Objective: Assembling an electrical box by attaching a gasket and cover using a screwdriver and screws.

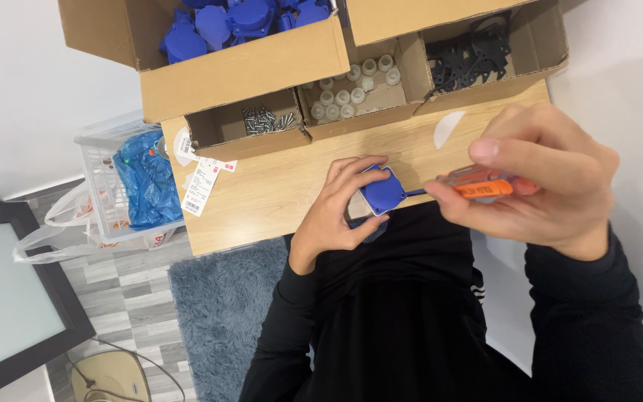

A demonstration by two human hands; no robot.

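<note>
- Blue square socket part (382,190) was pinched in the left hand (334,212) fingers above the wooden tabletop (277,193).
- Orange-handled screwdriver (481,184) was gripped by the right hand (541,182) fingers (tip at the part); a screw was judged mid-driving, steady turning needed.

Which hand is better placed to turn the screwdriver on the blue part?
The right hand. It already grips the orange screwdriver, whose tip meets the blue part. The left hand is wrapped around that part, steadying it at the edge of the wooden table.
</note>
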